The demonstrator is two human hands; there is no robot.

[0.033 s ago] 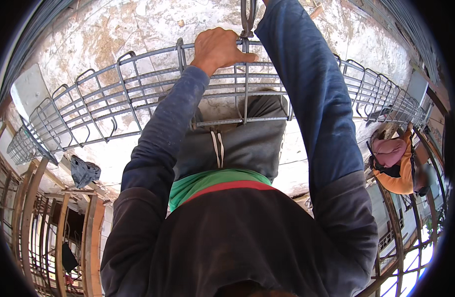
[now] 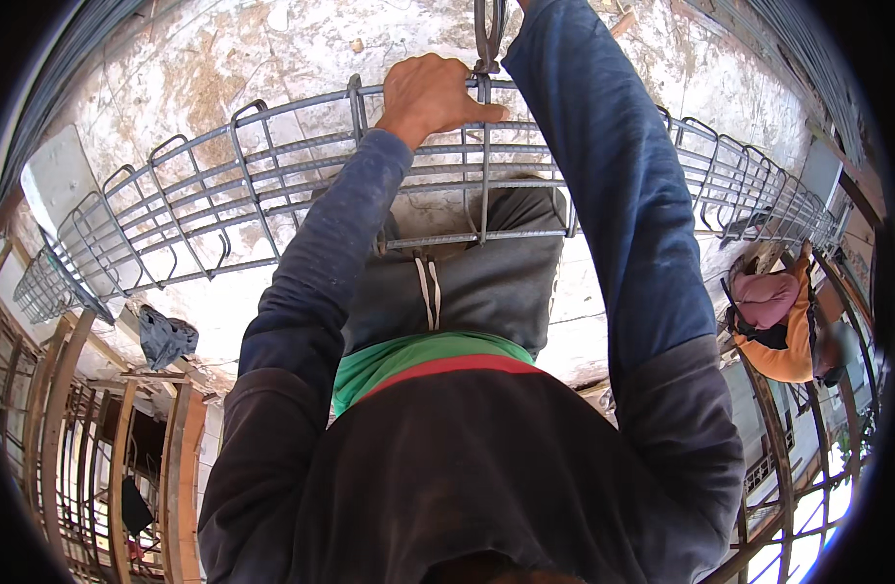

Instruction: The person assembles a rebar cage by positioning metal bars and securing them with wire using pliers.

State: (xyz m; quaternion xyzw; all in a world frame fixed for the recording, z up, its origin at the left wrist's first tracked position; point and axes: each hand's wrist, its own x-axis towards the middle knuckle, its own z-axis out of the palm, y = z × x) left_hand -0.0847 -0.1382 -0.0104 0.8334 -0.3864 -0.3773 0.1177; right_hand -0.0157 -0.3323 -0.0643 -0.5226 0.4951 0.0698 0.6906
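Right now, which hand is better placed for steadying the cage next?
Left, probably: left hand rests on the cage, while the right sleeve stretches beyond it, to the picture's top edge.

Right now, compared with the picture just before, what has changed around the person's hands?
Nothing has visibly moved, been taken hold of or let go. The left hand is over the upper bars of the steel cage, as before. The right sleeve still reaches past the top edge of the picture, and the dark metal tool and the co-worker in orange are where they were.
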